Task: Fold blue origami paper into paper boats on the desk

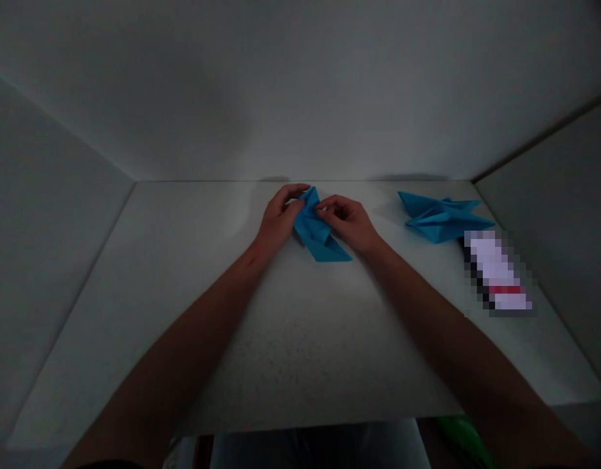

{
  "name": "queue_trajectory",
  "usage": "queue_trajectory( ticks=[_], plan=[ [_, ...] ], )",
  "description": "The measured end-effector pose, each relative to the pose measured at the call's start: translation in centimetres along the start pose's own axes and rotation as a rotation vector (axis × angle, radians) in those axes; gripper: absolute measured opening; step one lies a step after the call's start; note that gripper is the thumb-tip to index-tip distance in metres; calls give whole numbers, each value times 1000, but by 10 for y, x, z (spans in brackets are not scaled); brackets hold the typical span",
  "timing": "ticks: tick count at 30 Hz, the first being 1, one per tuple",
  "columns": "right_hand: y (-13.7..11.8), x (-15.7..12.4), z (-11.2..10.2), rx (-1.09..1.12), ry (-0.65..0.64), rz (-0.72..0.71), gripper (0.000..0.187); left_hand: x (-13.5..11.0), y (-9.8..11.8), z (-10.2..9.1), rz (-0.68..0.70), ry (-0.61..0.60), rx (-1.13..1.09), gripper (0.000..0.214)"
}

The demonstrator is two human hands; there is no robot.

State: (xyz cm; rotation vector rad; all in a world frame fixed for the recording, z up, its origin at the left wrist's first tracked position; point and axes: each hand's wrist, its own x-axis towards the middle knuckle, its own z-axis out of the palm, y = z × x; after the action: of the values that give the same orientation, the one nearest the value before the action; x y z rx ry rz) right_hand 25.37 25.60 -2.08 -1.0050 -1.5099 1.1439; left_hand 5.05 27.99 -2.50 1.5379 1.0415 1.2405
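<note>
A partly folded blue paper piece (317,234) lies on the white table (300,339) near its far edge. My left hand (279,218) pinches the paper's upper left part, with its fingers curled over the fold. My right hand (348,221) grips the paper's upper right side, fingers closed on it. A pointed flap of the paper sticks out toward me, below the hands.
A finished blue folded paper shape (441,218) with pointed wings rests at the right rear of the table. A blurred-out rectangular item (498,273) lies just in front of it. White walls enclose the table on three sides. Something green (463,440) shows below the table's front edge.
</note>
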Motion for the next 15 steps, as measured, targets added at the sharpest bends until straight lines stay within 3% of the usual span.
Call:
queue_trajectory(
  ticks=[5, 9, 15],
  plan=[
    [2, -2, 1, -76, 74, -11, 38, -6, 6, 5, 14, -52, 59, 22],
    [0, -4, 0, -166, 52, -26, 39, -8, 9, 8, 18, -112, 66, 25],
    [-3, -4, 1, -254, 42, -89, 37, -7, 11, 10, 77, -106, 83, 32]
  ],
)
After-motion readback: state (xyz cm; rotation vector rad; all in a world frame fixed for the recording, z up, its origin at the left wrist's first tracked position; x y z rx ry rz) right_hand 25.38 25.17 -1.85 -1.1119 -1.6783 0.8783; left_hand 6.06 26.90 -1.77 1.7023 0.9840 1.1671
